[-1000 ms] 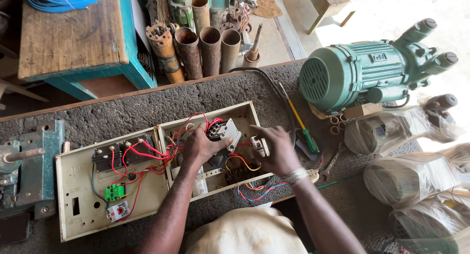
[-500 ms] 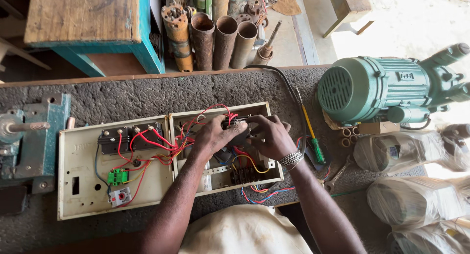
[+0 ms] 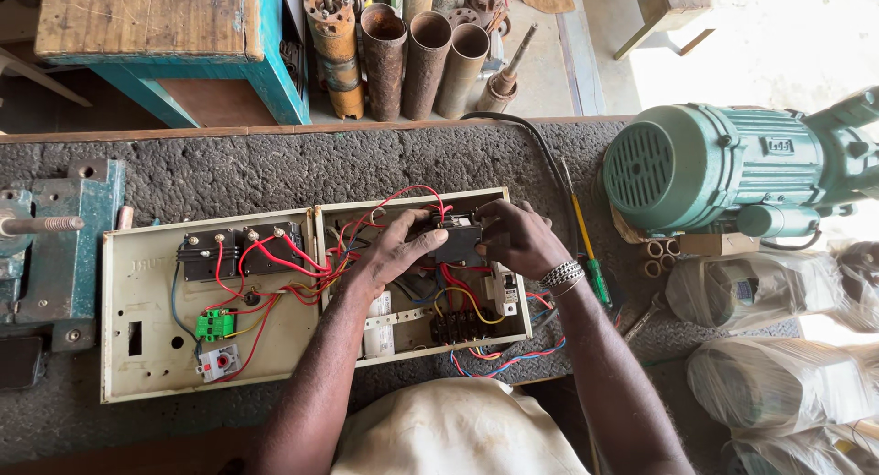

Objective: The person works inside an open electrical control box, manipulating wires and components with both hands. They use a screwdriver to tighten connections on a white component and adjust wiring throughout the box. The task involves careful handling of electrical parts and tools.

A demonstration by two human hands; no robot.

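- A green vise (image 3: 55, 255) is being seen at the bench's left edge.
- The open cream control box (image 3: 137, 347), strung with red wires (image 3: 275, 255), is lying flat on the bench.
- A small black switch block (image 3: 455, 240) is being clasped over the box's right half by the left hand (image 3: 389, 255) and the right hand (image 3: 517, 240), fingers closed on it from both sides.
- A green motor (image 3: 714, 168) is being kept at the far right.

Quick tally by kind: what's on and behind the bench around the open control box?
Rusty pipes: 4
Green motor: 1
Screwdriver: 1
Wrapped bundles: 3
Vise: 1
Control box: 1
Black part, held by left hand and right hand: 1
Total: 12
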